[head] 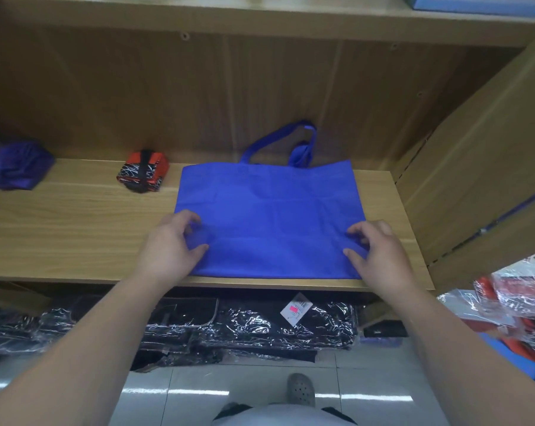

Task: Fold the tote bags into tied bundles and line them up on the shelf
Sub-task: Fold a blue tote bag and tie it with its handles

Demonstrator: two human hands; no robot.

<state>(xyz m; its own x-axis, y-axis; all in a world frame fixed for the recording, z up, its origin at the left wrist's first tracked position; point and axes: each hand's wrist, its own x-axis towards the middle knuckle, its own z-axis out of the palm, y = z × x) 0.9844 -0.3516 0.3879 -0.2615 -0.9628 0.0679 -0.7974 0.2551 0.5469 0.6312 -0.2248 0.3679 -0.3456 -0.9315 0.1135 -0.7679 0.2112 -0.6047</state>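
A blue tote bag (272,216) lies flat on the wooden shelf (75,229), its handles pointing to the back wall. My left hand (170,244) pinches the bag's near left corner between thumb and fingers. At the near right corner my right hand (380,250) pinches the fabric the same way. An orange and black tied bundle (141,173) stands on the shelf left of the bag. Farther left lies a purple bundle (14,166).
The shelf's right side wall (481,167) stands close to the bag. Black bags wrapped in plastic (244,327) fill the space below the shelf. Red wrapped packs (521,293) lie at the right. A blue box (475,4) sits on the upper shelf.
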